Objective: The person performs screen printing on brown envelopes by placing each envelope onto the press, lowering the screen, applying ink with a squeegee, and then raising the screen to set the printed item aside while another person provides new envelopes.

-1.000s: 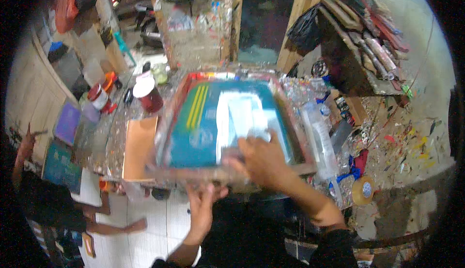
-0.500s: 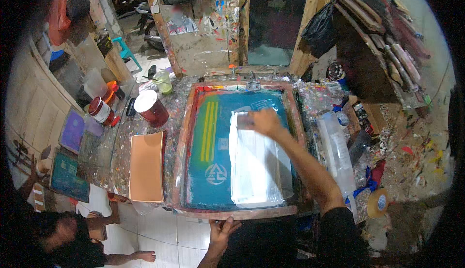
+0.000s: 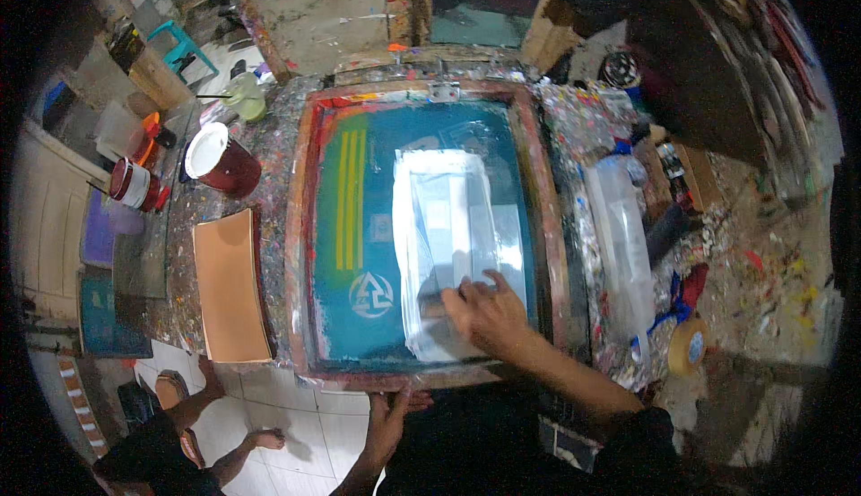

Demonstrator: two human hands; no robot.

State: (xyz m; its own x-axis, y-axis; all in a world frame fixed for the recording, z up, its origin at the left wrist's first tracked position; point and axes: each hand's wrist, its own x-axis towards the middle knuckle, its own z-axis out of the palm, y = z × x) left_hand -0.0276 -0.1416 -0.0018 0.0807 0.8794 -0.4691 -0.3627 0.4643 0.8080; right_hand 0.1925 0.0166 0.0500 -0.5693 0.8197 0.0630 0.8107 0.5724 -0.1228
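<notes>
I see my right hand [image 3: 487, 314] pressed down on a small squeegee [image 3: 434, 302] at the near end of the white sheet [image 3: 453, 243] inside the wooden screen frame [image 3: 549, 227], fingers curled over the tool and clamped on it. My left hand [image 3: 392, 415] rests with spread fingers against the frame's near edge, closed on nothing. A dark red paint can [image 3: 221, 159] and an orange board [image 3: 231, 285] sit left of the frame.

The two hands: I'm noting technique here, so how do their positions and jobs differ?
The right hand lies flat on the white sheet inside the screen, pressing something dark against it; the left hand only rests on the frame's near edge. The right reaches further forward than the left. Both are bare.
</notes>
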